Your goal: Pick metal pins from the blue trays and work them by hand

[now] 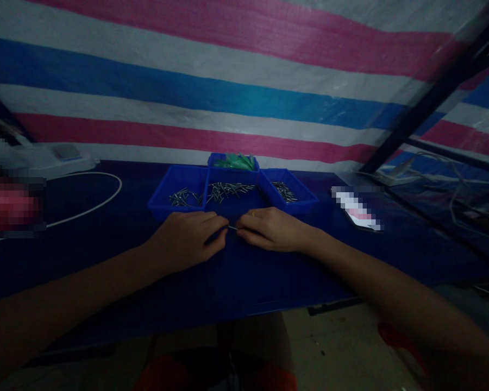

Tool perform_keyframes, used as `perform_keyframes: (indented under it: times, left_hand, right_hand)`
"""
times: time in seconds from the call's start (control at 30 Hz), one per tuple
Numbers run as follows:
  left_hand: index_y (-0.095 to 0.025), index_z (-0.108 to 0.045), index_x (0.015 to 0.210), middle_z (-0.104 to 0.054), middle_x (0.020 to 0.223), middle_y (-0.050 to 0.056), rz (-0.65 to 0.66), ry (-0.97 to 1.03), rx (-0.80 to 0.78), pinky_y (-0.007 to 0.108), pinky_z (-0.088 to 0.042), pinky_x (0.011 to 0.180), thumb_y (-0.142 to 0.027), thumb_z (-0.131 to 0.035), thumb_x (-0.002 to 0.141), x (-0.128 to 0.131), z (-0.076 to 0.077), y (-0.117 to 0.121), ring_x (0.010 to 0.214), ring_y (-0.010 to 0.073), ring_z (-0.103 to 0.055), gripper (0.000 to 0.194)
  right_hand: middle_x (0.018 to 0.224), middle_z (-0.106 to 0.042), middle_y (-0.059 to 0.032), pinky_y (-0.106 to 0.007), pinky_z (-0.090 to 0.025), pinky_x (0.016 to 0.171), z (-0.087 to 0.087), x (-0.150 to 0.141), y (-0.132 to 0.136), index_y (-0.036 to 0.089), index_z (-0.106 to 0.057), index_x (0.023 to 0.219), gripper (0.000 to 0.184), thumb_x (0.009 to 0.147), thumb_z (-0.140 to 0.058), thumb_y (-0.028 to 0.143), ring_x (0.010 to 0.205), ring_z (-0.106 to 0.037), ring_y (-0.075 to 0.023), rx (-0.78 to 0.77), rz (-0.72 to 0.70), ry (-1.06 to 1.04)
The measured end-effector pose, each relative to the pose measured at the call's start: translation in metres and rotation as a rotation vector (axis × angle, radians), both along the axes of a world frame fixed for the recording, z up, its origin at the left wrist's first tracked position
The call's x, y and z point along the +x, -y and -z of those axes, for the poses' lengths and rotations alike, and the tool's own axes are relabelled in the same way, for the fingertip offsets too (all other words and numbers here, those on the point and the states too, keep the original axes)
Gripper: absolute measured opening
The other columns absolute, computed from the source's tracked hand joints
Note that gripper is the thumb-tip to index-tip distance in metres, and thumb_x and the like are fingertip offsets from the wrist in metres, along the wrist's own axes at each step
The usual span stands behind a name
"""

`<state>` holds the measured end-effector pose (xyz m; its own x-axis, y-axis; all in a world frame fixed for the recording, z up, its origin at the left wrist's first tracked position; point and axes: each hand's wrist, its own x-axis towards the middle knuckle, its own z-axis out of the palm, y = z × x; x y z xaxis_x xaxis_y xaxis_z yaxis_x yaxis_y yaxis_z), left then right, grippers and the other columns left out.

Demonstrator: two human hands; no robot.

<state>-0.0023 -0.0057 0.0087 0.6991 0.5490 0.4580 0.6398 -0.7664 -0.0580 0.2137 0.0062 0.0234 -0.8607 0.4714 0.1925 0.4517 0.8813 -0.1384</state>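
Above the blue table (pixel 228 288), my left hand (pixel 187 236) and my right hand (pixel 271 231) face each other with fingertips pinched. Between them runs a thin metal pin (pixel 232 228), its two ends hidden in the fingers. Just beyond my hands lies a pile of similar loose pins (pixel 230 189). A blue bin (pixel 160 199) on the left holds several pins, and another blue bin (pixel 305 203) on the right holds more. Behind the pile, a third bin (pixel 233 175) contains green pieces (pixel 238 161) that look like plastic; their kind is unclear.
A phone (pixel 356 209) with a lit, blurred screen rests on the right of the table. To the left a white cable (pixel 116 190) curves near a pale device (pixel 71 157). Striped sheeting (pixel 244 98) hangs behind, with a dark metal post (pixel 415 103) at the right.
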Motion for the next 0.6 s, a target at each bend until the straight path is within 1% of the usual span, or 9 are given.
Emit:
perform_keyframes:
  times: [0.3,0.47,0.6]
  left_hand:
    - [-0.019,-0.060,0.089,-0.064,0.072,-0.001,-0.003,-0.018,0.057,0.022,-0.039,0.055,-0.027,-0.041,0.085,0.0007,0.0016,0.0010,0.066,0.0119,-0.061,0.021]
    - [-0.019,-0.060,0.089,-0.064,0.072,-0.002,0.005,-0.033,0.089,0.023,-0.038,0.054,-0.025,-0.042,0.085,0.0007,0.0022,0.0002,0.065,0.0117,-0.060,0.019]
    - [-0.019,-0.059,0.083,-0.063,0.069,-0.002,0.013,-0.050,0.061,0.023,-0.037,0.054,-0.024,-0.042,0.084,0.0003,0.0029,-0.0001,0.064,0.0115,-0.059,0.018]
  right_hand:
    - [0.069,-0.050,-0.0015,-0.023,-0.036,0.061,0.0006,-0.0012,-0.0001,0.014,-0.052,0.085,0.024,0.091,-0.032,0.027,0.062,-0.045,-0.0109,0.032,-0.029,0.027]
    - [0.067,-0.050,-0.0015,-0.023,-0.035,0.059,0.0002,-0.0023,0.0019,0.014,-0.053,0.083,0.025,0.091,-0.032,0.026,0.060,-0.043,-0.0108,0.104,-0.038,0.056]
    - [0.067,-0.051,-0.0019,-0.023,-0.036,0.059,0.0013,-0.0033,0.0040,0.013,-0.054,0.083,0.031,0.092,-0.030,0.030,0.059,-0.044,-0.0107,0.163,-0.059,0.060]
